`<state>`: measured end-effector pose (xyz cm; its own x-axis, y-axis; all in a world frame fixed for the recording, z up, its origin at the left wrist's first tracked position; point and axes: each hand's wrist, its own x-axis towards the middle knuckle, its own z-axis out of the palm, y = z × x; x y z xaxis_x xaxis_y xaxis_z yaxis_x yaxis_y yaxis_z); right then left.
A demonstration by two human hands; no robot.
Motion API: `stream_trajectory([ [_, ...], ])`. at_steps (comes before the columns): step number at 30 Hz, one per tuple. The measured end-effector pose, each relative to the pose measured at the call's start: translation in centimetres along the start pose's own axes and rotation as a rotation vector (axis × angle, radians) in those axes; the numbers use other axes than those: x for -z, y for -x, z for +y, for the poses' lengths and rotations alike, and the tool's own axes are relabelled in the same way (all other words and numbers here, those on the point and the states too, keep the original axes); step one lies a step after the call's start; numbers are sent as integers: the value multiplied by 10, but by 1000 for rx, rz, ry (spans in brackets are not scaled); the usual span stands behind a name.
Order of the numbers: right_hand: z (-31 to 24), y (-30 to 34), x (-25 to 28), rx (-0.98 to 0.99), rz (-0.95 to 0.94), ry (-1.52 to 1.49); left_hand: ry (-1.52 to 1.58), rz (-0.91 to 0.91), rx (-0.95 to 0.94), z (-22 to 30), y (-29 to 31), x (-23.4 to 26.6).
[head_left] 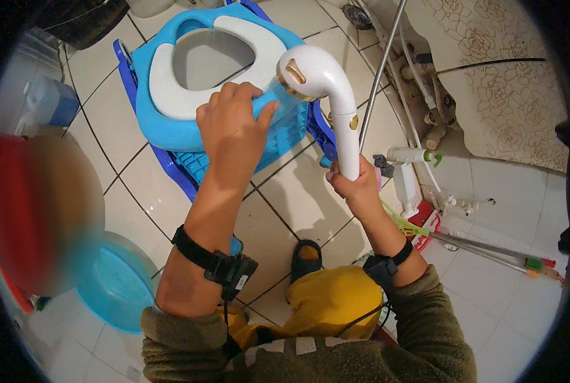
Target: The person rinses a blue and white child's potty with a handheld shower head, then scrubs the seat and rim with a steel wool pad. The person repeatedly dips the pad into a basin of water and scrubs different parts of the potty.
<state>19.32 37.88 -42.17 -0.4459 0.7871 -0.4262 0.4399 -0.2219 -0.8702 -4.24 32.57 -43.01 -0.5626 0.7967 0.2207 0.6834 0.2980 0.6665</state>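
Note:
A blue child's toilet seat [154, 131] with a white padded ring [163, 92] stands on a darker blue folding frame [176, 172]. My left hand [234, 124] lies on the near rim of the seat, palm down, its fingers loosely bent over the edge of the pad and its thumb apart. Around the handle of a white shower head [342, 108] with gold trim, the fingers of my right hand [358, 188] are closed. The shower head points left and down toward the seat, and fine water streams show between the two. A metal hose [382, 67] runs up behind the handle.
Pale tiles [269, 217] make up the floor. At left stand a light blue basin [116, 287], a red tub [10, 210] and a jug of blue liquid [52, 102]. On the right are a white bottle [406, 185], pipes [435, 115] and long-handled tools [489, 249] against the wall.

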Motion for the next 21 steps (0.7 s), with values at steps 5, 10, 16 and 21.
stream_trajectory([
  [5, 6, 0, 10, 74, -98, 55, -18, -113, -160, -18, 6, 29],
  [10, 9, -6, 3, -2, -114, -52, -68, -191, -102, -43, 15, 51],
  [16, 8, -10, -24, 116, -184, 26, -6, -46, -55, -46, 20, 37],
  [21, 4, -10, -22, 52, -167, -14, 260, -238, -31, -67, 9, 53],
])
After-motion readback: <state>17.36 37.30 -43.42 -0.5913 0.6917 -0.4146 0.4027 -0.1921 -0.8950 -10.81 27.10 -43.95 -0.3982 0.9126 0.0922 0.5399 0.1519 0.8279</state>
